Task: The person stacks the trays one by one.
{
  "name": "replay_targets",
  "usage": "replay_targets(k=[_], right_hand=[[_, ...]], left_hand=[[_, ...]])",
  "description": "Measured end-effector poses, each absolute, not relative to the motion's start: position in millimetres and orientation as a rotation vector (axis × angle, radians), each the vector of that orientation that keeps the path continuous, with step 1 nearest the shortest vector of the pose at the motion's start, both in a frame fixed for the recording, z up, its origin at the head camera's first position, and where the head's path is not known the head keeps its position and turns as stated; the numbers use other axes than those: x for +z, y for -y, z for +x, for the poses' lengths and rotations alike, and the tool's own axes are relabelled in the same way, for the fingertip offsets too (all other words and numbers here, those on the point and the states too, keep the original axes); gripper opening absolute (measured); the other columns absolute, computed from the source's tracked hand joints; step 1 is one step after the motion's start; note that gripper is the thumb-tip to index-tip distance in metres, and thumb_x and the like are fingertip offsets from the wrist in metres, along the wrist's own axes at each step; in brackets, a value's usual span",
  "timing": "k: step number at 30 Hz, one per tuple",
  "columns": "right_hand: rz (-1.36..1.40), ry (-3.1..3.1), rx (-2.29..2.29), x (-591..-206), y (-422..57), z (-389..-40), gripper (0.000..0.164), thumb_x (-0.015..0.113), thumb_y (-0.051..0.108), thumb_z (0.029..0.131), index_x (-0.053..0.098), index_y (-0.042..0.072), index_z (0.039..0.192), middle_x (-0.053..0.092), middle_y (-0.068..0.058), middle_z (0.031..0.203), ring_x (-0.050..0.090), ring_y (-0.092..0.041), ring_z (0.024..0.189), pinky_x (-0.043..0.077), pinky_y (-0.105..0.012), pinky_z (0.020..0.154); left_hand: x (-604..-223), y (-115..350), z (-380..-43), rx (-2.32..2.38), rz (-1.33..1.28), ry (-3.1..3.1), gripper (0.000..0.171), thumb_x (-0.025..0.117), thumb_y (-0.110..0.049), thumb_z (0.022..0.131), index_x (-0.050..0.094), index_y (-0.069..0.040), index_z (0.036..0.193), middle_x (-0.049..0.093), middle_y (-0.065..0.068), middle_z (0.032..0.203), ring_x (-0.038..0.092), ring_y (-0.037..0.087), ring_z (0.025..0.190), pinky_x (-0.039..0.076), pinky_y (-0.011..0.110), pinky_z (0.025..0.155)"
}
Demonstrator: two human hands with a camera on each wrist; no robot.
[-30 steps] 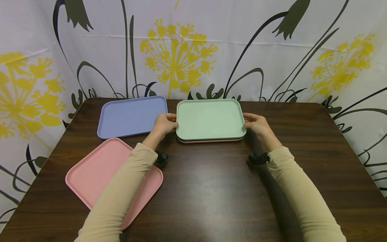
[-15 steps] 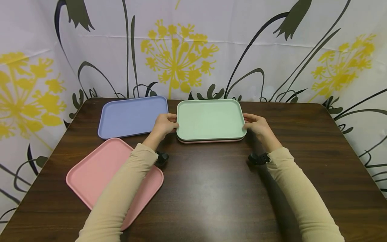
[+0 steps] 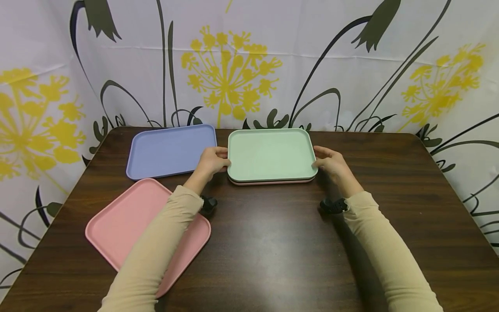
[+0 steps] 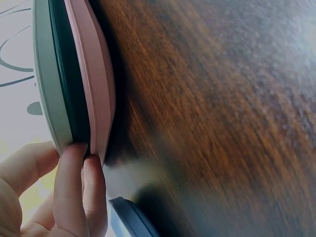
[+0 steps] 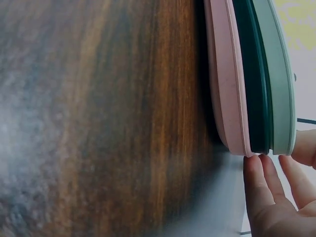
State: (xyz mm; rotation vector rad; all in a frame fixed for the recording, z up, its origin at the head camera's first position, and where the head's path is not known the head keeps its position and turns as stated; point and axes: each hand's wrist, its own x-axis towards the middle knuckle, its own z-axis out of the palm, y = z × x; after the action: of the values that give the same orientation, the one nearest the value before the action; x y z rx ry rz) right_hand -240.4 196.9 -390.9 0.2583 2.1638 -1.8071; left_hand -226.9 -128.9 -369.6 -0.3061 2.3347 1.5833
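Observation:
A light green tray [image 3: 270,154] tops a stack at the back middle of the table. Under it the left wrist view shows a dark green tray [image 4: 68,74] and a pink tray [image 4: 95,84]. My left hand [image 3: 212,161] holds the stack's left end, thumb at the light green rim and fingertips across the lower edges. At the opposite end my right hand [image 3: 331,162] holds it likewise; in the right wrist view its fingertips [image 5: 253,163] touch the trays' edges and the thumb lies by the light green rim.
A blue tray [image 3: 171,151] lies at the back left, close to my left hand. A larger pink tray [image 3: 124,221] lies angled at the front left, partly under my left sleeve. Behind the brown table [image 3: 269,242] hangs a white floral cloth [image 3: 304,30].

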Motion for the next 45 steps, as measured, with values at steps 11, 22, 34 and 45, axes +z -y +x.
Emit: replay_targets(k=[11,22,34,45], right_hand=[[0.211,-2.118,-1.881,-392.1,-196.2,-237.9,0.068,0.048,-0.016,0.084,0.03,-0.002,0.148,0.031,-0.023,0.151,0.049,-0.004,0.092,0.048,-0.01,0.077],[0.231,-2.086,-1.887,-392.0,-194.8,-236.7,0.068,0.047,-0.017,0.084,0.028,-0.001,0.148,0.028,-0.02,0.154,0.049,-0.003,0.091,0.047,-0.007,0.073],[0.225,-2.122,-1.858,-392.1,-194.9,-237.6,0.068,0.047,-0.017,0.084,0.029,-0.001,0.148,0.025,-0.019,0.156,0.049,-0.003,0.09,0.047,-0.007,0.071],[0.199,-2.151,-1.845,-392.1,-194.5,-236.9,0.066,0.047,-0.015,0.085,0.031,-0.002,0.147,0.032,-0.022,0.151,0.049,-0.004,0.092,0.047,-0.007,0.071]], left_hand=[[-369.2,129.6,-226.6,1.601,-0.308,-2.313,0.058,0.053,0.006,0.087,0.04,0.0,0.143,0.05,0.023,0.139,0.055,0.033,0.119,0.052,0.042,0.1],[-370.4,130.5,-225.2,1.603,-0.296,-2.311,0.058,0.054,0.006,0.088,0.04,0.001,0.143,0.05,0.023,0.139,0.054,0.035,0.122,0.051,0.043,0.101],[-367.4,132.4,-228.3,1.634,-0.263,-2.296,0.055,0.054,0.006,0.089,0.039,0.006,0.142,0.048,0.026,0.14,0.053,0.036,0.124,0.05,0.041,0.102],[-358.0,142.4,-229.7,1.64,-0.288,-2.294,0.051,0.051,0.002,0.092,0.04,0.004,0.142,0.048,0.025,0.139,0.052,0.034,0.124,0.051,0.04,0.101]])
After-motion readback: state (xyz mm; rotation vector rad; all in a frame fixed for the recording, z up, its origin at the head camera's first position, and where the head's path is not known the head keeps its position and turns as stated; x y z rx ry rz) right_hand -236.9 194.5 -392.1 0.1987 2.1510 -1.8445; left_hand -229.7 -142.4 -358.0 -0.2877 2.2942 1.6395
